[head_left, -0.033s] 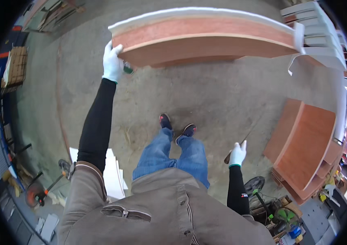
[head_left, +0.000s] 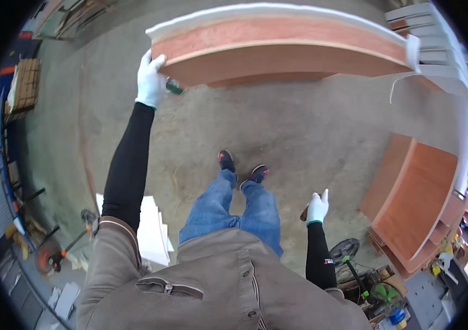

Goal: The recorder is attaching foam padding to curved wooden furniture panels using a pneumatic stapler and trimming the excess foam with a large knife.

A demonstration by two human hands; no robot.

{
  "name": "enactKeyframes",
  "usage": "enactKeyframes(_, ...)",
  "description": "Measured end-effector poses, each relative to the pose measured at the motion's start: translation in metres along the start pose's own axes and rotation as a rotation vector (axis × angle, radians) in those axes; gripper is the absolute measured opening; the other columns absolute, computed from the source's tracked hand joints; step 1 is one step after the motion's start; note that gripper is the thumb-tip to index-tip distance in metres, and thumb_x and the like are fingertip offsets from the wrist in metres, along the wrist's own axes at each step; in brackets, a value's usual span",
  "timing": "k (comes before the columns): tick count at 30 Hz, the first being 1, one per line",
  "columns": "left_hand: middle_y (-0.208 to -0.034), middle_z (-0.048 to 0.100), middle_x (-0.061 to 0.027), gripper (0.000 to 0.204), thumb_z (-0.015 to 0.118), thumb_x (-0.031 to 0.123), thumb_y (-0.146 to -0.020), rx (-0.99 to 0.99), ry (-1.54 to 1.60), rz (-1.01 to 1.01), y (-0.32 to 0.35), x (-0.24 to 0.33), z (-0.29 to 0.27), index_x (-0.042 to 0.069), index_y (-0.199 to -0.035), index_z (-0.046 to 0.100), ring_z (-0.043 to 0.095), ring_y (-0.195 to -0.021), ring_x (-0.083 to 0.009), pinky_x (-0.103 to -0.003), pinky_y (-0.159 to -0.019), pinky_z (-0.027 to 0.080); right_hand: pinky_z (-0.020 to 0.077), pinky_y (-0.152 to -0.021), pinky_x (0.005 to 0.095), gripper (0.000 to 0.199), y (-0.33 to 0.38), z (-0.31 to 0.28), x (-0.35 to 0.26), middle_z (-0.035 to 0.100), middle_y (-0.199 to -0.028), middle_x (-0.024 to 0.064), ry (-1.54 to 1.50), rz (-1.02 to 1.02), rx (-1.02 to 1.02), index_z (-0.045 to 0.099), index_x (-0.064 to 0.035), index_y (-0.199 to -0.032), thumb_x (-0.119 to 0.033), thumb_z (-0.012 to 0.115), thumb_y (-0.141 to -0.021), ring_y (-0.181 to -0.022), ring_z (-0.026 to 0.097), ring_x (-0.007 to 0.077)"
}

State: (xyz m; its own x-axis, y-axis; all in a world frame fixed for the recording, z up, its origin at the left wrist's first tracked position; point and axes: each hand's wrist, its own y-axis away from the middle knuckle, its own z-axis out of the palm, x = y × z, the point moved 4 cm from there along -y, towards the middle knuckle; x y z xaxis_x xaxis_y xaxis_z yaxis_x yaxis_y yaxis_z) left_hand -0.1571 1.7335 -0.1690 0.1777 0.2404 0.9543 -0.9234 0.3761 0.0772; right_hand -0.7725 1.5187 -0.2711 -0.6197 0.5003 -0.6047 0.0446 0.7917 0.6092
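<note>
At the far side stands a long curved wooden cabinet piece (head_left: 283, 58) with reddish-brown faces and a white strip along its outer edge. My left hand (head_left: 150, 82), in a white glove, grips its left end with the thumb on the near side. Part of a small green object (head_left: 174, 87) shows beside that wrist. Low on my right, my gloved right hand (head_left: 317, 208) is closed round a tool with a brown handle (head_left: 304, 214). The tool's far part is too faint to make out now.
Another curved wooden cabinet piece (head_left: 418, 192) stands at the right, near a fan-like black wheel (head_left: 344, 249) and clutter. Stacked white-edged pieces (head_left: 432, 49) fill the far right. White sheets (head_left: 153, 234) lie by my left side; a crate-like bundle (head_left: 24, 85) sits farther left.
In the view, the curved piece's right end has shifted slightly right and up. My right hand has moved a little left; the thin blade-like line beyond it no longer shows clearly.
</note>
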Motion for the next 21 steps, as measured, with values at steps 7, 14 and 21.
enactKeyframes(7, -0.125, 0.064, -0.0049, 0.035, 0.063, 0.024, -0.097, 0.144, -0.365, 0.255, 0.000, -0.021, -0.030, 0.002, -0.124, 0.065, 0.056, -0.119, -0.0167, -0.036, -0.108, 0.039, 0.0551, -0.084, 0.0447, 0.071, -0.144, 0.179, 0.128, 0.066, -0.109, 0.0283, 0.378, -0.084, -0.167, 0.045, -0.0098, -0.151, -0.024, 0.059, -0.084, -0.091, 0.069, 0.0379)
enactKeyframes(14, -0.130, 0.065, -0.0109, 0.033, 0.049, 0.023, -0.100, 0.087, -0.405, 0.417, 0.002, -0.025, -0.023, 0.003, -0.122, 0.064, 0.057, -0.121, -0.0244, -0.041, -0.110, 0.038, 0.0543, -0.087, 0.0441, 0.067, -0.255, 0.283, 0.211, 0.058, -0.127, 0.0247, 0.854, -0.074, 0.039, 0.036, -0.0120, -0.154, -0.027, 0.059, -0.092, -0.106, 0.066, 0.0350)
enactKeyframes(21, -0.125, 0.066, -0.0086, 0.034, 0.050, 0.028, -0.102, 0.098, -0.861, 0.677, -0.050, 0.013, -0.104, 0.002, -0.118, 0.064, 0.059, -0.118, -0.0214, -0.039, -0.107, 0.041, 0.0490, -0.094, 0.0506, 0.056, -0.222, 0.363, 0.174, 0.064, -0.118, 0.0227, 0.722, -0.823, 0.118, 0.058, -0.0030, -0.127, -0.029, 0.075, -0.080, -0.109, 0.061, 0.0424)
